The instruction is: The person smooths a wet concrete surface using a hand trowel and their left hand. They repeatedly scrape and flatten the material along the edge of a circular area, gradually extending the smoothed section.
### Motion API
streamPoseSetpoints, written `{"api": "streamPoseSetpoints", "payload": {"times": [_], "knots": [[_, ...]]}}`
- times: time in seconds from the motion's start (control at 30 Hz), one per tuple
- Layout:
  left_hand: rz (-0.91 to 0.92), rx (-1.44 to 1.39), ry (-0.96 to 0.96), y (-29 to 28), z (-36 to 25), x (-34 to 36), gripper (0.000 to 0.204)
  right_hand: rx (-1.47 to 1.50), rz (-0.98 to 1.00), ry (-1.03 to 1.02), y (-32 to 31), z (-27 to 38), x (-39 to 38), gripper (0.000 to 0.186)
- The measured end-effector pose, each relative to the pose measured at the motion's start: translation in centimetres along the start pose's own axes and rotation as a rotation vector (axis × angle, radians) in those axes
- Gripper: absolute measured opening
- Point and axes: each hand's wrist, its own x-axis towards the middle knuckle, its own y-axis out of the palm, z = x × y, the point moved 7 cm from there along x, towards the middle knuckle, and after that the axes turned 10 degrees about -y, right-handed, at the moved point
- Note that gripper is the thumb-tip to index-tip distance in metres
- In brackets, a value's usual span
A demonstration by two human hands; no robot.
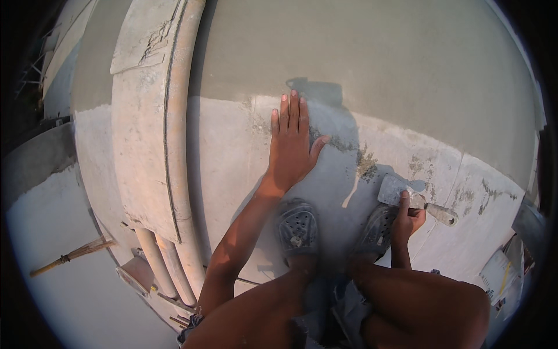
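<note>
My left hand is spread open, palm down against the pale surface, with its fingertips at the ragged edge of a smoother grey coating. Dark speckled patches mark the surface to its right. My right hand grips a putty knife with a wide, dusty blade and a pale handle sticking out to the right. It is beside my right clog, and my left clog rests below my left hand. Shadows fall around the fingertips and the blade.
A pale pipe runs along a cracked raised strip at left, with more pipes below. A wooden stick tool lies on the far-left surface, near a round container. Assorted items lie beyond the right edge.
</note>
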Motion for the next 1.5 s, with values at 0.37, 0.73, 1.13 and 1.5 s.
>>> {"api": "streamPoseSetpoints", "payload": {"times": [0.37, 0.73, 1.13, 1.5], "knots": [[0.152, -0.169, 0.197, 1.0, -3.4, -3.1, 0.071, 0.018, 0.049, 0.025, 0.4, -1.7, 0.7, 0.051], [0.477, -0.344, 0.427, 5.1, -6.6, -5.7, 0.077, 0.122, 0.065, 0.102, 1.3, -1.0, 1.0, 0.039], [0.237, -0.024, 0.104, 2.7, -3.4, -0.6, 0.086, 0.244, 0.067, 0.031, 5.0, 2.8, 5.5, 0.036], [0.235, -0.284, 0.104, 1.8, -4.3, -6.7, 0.061, 0.258, 0.558, -0.105, 16.6, 10.1, 6.5, 0.034]]}}
